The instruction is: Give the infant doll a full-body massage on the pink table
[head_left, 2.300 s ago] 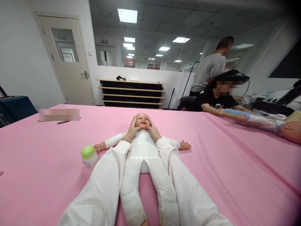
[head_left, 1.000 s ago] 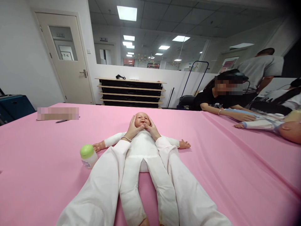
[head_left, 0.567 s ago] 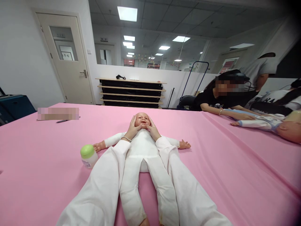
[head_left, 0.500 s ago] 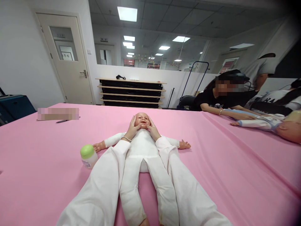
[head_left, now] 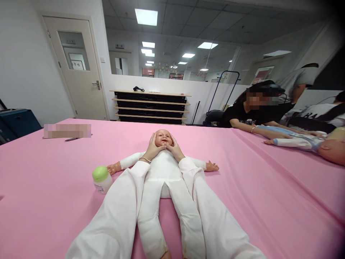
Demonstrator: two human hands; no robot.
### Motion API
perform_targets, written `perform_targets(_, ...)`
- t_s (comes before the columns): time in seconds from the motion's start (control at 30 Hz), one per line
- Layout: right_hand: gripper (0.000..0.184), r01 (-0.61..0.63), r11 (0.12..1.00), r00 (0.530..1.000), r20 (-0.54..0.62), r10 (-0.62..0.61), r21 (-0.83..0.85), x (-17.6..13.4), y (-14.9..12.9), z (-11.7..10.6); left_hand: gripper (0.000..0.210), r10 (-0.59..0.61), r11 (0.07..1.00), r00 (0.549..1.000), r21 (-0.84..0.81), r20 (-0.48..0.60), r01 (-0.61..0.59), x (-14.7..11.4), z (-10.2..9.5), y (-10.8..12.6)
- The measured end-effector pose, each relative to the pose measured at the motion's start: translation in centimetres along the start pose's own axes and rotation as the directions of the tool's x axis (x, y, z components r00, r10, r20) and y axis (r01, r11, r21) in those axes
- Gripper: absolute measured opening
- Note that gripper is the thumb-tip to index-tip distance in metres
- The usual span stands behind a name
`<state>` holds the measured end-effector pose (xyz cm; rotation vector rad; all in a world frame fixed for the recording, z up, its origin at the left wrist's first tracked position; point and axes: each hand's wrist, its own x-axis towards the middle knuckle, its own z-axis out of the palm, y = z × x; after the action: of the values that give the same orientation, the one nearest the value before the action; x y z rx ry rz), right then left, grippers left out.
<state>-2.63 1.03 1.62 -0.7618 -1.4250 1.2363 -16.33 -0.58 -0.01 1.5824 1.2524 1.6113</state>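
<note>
A baby doll [head_left: 166,169] with a white cloth body lies on its back, its arms spread and its legs toward me. My left hand [head_left: 154,148] lies along the left side of the doll's head [head_left: 163,137], fingers stretched out flat. On the other cheek rests my right hand [head_left: 175,149], its fingers straight as well. Both thumbs meet just under the doll's mouth, at the chin. Beside the doll's hand on the left stands a small jar [head_left: 102,180] with a green lid, close to my left sleeve.
A pink cloth [head_left: 242,201] covers the table, with folds on the right. At the right, a person [head_left: 250,115] in black reaches over another doll [head_left: 304,142]. A pen [head_left: 71,139] lies by a blurred item at the far left. Low shelves [head_left: 151,104] stand behind.
My thumbs have slid from beside the doll's mouth down and inward to its chin. The fingers have stayed along the cheeks.
</note>
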Motion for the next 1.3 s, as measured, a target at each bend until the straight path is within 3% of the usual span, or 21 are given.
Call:
perform_targets(0.27, 0.085, -0.088, 0.982, 0.996, 0.034, 0.083, 0.165, 0.5, 0.6, 0.0, 0.088, -0.026, 0.994, 0.999, -0.103, 0.039, 0.030, 0.3, -0.3, -0.3)
perform_targets(0.43, 0.078, -0.064, 0.977, 0.998, -0.013, 0.068, 0.204, 0.6, 0.4, 0.2, 0.073, -0.088, 0.975, 0.995, -0.199, 0.041, 0.094, 0.3, -0.3, -0.1)
perform_targets(0.77, 0.095, 0.000, 1.000, 1.000, 0.019, 0.000, 0.022, 0.2, 0.2, -0.2, 0.096, 0.015, 1.000, 1.000, -0.026, 0.008, -0.015, 0.1, -0.1, 0.0)
perform_targets(1.03, 0.089, -0.062, 0.988, 0.998, 0.028, 0.059, 0.142, 0.7, 1.0, -0.2, 0.082, -0.049, 0.990, 0.998, -0.131, 0.030, 0.052, 0.3, -0.3, -0.4)
perform_targets(1.2, 0.082, -0.043, 0.981, 0.999, -0.010, 0.045, 0.189, 1.0, 1.3, -0.1, 0.070, -0.091, 0.980, 0.995, -0.176, 0.033, 0.096, 0.5, -0.2, -0.3)
perform_targets(1.3, 0.082, -0.031, 0.984, 0.999, -0.003, 0.033, 0.176, 0.9, 1.0, -0.1, 0.073, -0.069, 0.986, 0.997, -0.147, 0.031, 0.073, 0.4, -0.2, 0.0)
